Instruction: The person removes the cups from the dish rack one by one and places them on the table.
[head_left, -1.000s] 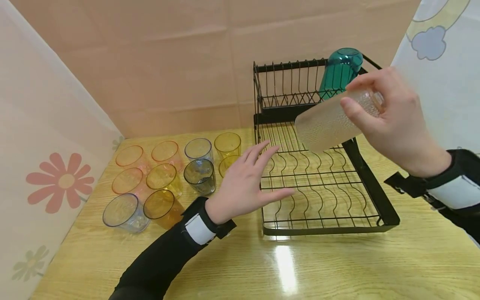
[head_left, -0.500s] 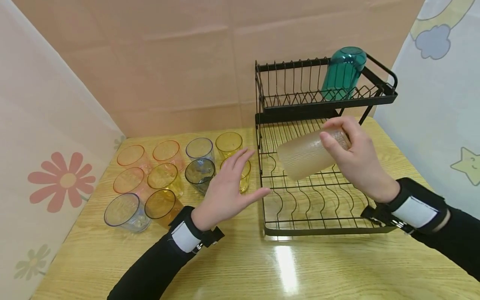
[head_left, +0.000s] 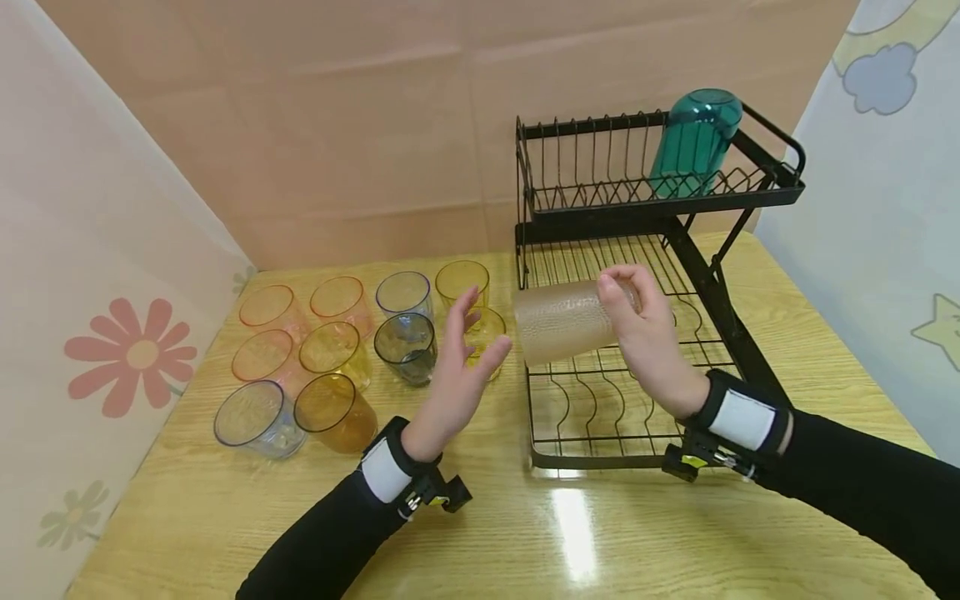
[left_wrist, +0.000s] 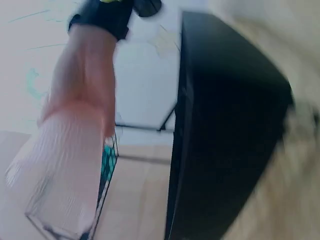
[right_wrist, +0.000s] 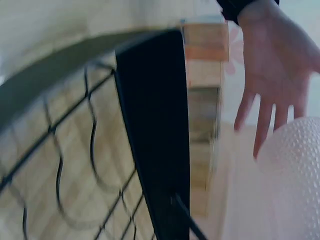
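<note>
My right hand (head_left: 651, 342) grips a clear, pebble-textured glass (head_left: 566, 323) by one end, tilted nearly flat above the lower tier of a black dish rack (head_left: 615, 460). The glass's other end points left, toward my left hand (head_left: 453, 375). That hand stands with spread fingers, holding nothing, near the yellow glasses (head_left: 486, 333). In the left wrist view the textured glass (left_wrist: 62, 170) hangs from the right hand (left_wrist: 82, 75). The right wrist view has the open left palm (right_wrist: 275, 65) close to the glass (right_wrist: 295, 175); whether they touch cannot be told.
A teal glass (head_left: 696, 146) stands upside down on the rack's upper tier. Left of the rack, several upright glasses stand on the wooden table, among them an amber glass (head_left: 335, 414), a blue-rimmed glass (head_left: 258, 419) and a grey glass (head_left: 406, 348). Fabric walls enclose the table.
My right hand has brought the glass down and left from beside the upper tier and levelled it. The left hand first drew back left, then turned its palm toward the glass.
</note>
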